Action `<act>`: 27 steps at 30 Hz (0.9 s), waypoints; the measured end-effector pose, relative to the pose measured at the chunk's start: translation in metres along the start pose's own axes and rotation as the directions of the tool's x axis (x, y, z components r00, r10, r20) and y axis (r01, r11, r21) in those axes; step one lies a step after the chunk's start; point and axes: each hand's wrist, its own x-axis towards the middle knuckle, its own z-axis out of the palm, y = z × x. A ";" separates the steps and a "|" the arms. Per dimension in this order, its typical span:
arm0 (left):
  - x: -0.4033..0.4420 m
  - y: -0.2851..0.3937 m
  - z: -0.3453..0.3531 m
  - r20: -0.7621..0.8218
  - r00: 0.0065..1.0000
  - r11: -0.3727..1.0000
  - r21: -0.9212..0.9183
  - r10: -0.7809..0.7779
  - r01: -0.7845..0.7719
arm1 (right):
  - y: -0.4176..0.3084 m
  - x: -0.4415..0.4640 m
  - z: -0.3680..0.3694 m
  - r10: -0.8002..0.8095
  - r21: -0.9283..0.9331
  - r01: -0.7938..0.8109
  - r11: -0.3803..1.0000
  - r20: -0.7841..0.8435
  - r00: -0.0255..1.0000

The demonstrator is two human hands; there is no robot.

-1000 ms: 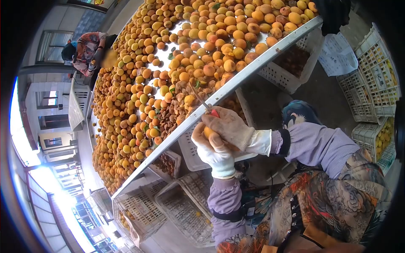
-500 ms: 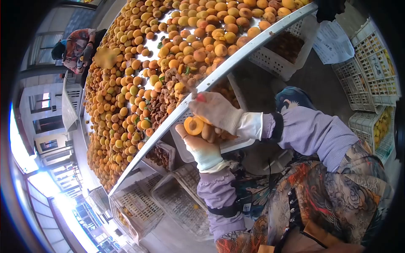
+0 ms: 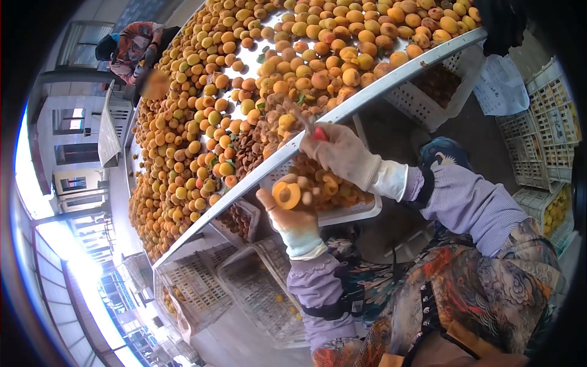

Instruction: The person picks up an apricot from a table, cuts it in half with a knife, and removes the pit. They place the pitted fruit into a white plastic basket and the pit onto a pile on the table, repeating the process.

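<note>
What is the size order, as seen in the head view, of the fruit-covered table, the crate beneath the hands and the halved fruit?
1. Fruit-covered table
2. Crate, though partly hidden
3. Halved fruit

Your view took in a pale wall [image 3: 46,101] with windows [image 3: 76,152] at its left. Glaring white light [image 3: 66,246] blazed lower down, and grey floor [image 3: 223,336] lay below you.

The apricots [image 3: 351,77] are yellow to orange, the pits [image 3: 249,158] by the bench's pale edge [image 3: 397,81] brown, the knife handle [image 3: 319,134] red, the gloves [image 3: 350,158] white with tan stains, the sleeves [image 3: 468,202] finely striped lilac, and the smock [image 3: 483,281] printed orange, grey and black.
</note>
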 end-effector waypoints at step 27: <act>-0.007 -0.051 0.015 0.228 0.877 0.905 0.069 -0.423 0.419 | -0.009 -0.001 -0.013 -0.320 0.370 0.211 0.905 0.262 0.911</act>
